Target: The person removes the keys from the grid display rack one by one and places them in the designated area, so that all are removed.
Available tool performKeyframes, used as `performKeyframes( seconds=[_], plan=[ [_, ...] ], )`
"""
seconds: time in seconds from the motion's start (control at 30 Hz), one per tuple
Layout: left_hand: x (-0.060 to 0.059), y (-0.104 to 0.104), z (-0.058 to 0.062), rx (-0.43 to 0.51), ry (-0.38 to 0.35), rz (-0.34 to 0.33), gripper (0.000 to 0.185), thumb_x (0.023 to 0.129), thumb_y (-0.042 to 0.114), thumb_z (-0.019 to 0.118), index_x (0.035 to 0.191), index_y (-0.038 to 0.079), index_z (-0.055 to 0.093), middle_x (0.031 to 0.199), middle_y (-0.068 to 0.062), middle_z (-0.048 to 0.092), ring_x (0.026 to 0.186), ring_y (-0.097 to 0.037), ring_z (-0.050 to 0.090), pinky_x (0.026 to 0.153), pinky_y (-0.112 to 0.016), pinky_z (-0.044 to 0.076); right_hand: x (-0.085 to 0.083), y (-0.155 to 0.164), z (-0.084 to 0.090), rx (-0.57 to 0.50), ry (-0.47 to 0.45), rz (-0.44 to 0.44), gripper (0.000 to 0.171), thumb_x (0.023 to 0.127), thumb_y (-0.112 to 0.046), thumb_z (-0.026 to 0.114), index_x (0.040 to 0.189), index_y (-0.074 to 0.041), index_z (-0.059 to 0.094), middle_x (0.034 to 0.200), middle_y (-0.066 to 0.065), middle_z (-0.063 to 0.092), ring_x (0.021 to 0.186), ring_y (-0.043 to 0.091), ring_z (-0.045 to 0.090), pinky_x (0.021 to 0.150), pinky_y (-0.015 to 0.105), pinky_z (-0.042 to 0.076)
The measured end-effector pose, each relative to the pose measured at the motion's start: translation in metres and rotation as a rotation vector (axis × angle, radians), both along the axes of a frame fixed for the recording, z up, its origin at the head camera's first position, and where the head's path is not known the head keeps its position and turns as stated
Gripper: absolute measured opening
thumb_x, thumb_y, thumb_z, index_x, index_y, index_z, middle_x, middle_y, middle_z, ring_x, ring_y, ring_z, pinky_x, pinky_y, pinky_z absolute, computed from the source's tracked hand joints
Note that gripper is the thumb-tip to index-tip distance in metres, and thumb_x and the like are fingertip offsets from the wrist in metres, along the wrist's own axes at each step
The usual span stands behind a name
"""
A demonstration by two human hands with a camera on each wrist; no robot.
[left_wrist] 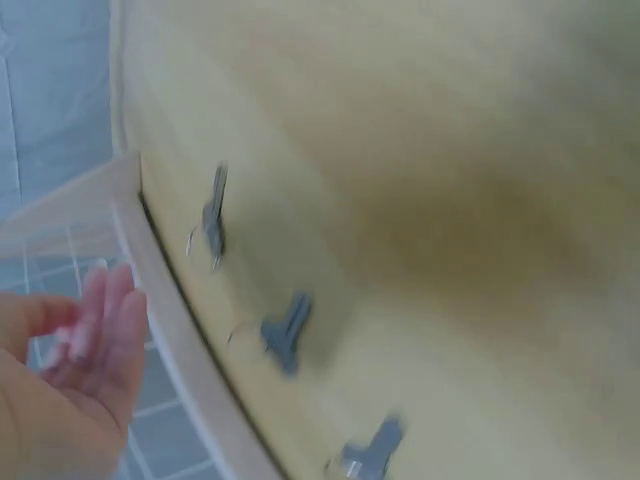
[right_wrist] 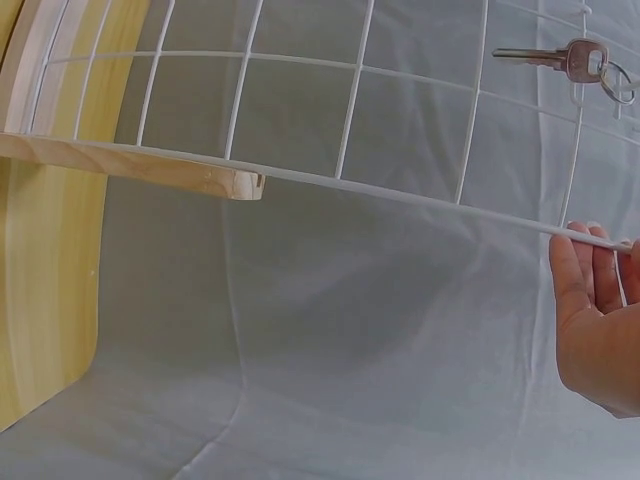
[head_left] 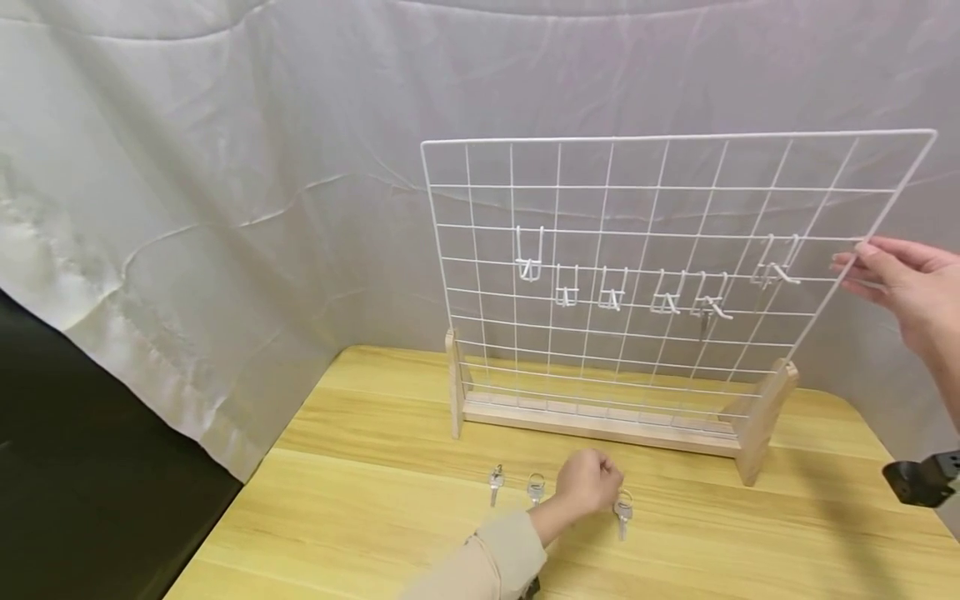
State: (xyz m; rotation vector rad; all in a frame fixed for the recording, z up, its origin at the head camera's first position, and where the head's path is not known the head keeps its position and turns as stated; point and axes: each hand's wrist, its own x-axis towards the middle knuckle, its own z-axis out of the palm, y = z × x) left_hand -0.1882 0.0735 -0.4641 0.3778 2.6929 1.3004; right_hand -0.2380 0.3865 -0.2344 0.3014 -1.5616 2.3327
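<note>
The wooden bench [head_left: 750,533] is backed on the far and left sides by a draped grey cloth [head_left: 225,167], so open room lies mainly toward the near edge and to the right of the rack. A white wire grid panel [head_left: 675,167] is stood upright in a wooden base [head_left: 600,425] near the back of the bench, its face toward the person so that its row of white hooks [head_left: 611,296] can be reached from the front. The right hand [head_left: 903,279] is laid with nearly straight fingers on the panel's right edge wire, apparently to steady it; little clearance is left between that edge and the cloth. One key [right_wrist: 560,57] is hung on a hook to the right of centre. The left hand [head_left: 588,483], fingers curled, is lowered on the row of keys lying in front of the base; whether one is actually gripped cannot be told. Loose keys are seen at far left [head_left: 496,481], next to it [head_left: 535,487], and just right of the hand [head_left: 623,510].
</note>
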Motion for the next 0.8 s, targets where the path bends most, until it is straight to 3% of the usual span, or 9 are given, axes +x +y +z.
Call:
performKeyframes(
  seconds=[0.13, 0.33, 0.47, 0.8],
  plan=[
    [-0.014, -0.008, 0.015, 0.045, 0.097, -0.108, 0.015, 0.09, 0.016, 0.058, 0.081, 0.008, 0.067, 0.063, 0.003, 0.067, 0.043, 0.003, 0.052, 0.033, -0.007, 0.034, 0.002, -0.001, 0.0, 0.022, -0.024, -0.022, 0.017, 0.089, -0.001, 0.056, 0.085, -0.007, 0.071, 0.071, 0.003, 0.073, 0.064, 0.011, 0.07, 0.055, 0.019, 0.057],
    [-0.027, -0.021, 0.048, 0.075, 0.251, -0.226, 0.015, 0.092, 0.018, 0.056, 0.092, 0.007, 0.067, 0.077, -0.001, 0.07, 0.055, 0.007, 0.053, 0.049, -0.006, 0.045, 0.002, -0.006, 0.0, 0.007, -0.017, -0.03, 0.016, 0.089, 0.0, 0.056, 0.084, -0.007, 0.07, 0.07, 0.004, 0.073, 0.064, 0.011, 0.07, 0.056, 0.019, 0.057],
    [-0.033, -0.033, 0.071, 0.091, 0.352, -0.215, 0.018, 0.092, 0.02, 0.057, 0.101, 0.008, 0.066, 0.084, -0.001, 0.07, 0.064, 0.004, 0.054, 0.06, -0.005, 0.046, 0.002, -0.007, 0.0, -0.014, -0.008, -0.037, 0.016, 0.089, 0.001, 0.056, 0.083, -0.005, 0.07, 0.07, 0.005, 0.072, 0.063, 0.012, 0.07, 0.056, 0.02, 0.057],
    [-0.052, -0.066, 0.123, 0.369, 0.494, -0.131, 0.021, 0.089, 0.011, 0.06, 0.106, -0.001, 0.061, 0.091, -0.014, 0.07, 0.074, -0.018, 0.065, 0.065, -0.012, 0.053, 0.003, -0.009, -0.001, -0.039, -0.019, -0.044, 0.016, 0.09, 0.0, 0.055, 0.084, -0.005, 0.069, 0.071, 0.005, 0.073, 0.064, 0.012, 0.07, 0.056, 0.019, 0.057]
  ],
)
